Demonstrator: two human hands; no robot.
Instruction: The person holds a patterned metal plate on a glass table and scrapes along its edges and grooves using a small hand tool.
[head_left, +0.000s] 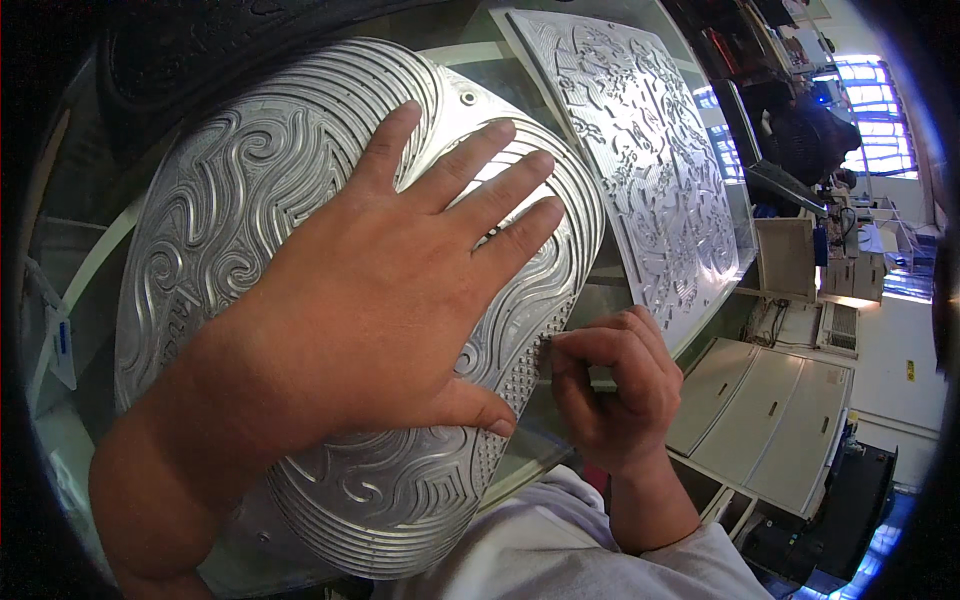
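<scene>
A large silvery metal plate (225, 190) with rounded lobes, carved swirls and parallel ridges lies before me. My left hand (370, 285) rests palm down across its middle, fingers spread and thumb toward the near right edge; it covers part of the pattern. By the plate's right edge, beside a band of small raised dots (525, 372), is my right hand (620, 375). Its fingers are curled, with thumb and forefinger pinched together. Whatever sits in that pinch, if anything, is too small or hidden to make out.
A second, rectangular metal plate (640, 150) with raised relief lies beyond, to the right. Both plates lie on a glass-like surface (535, 432). A dark curved object (190, 50) borders the far left. Pale cabinets (760, 420) stand at the right, with dark equipment (805, 135) behind.
</scene>
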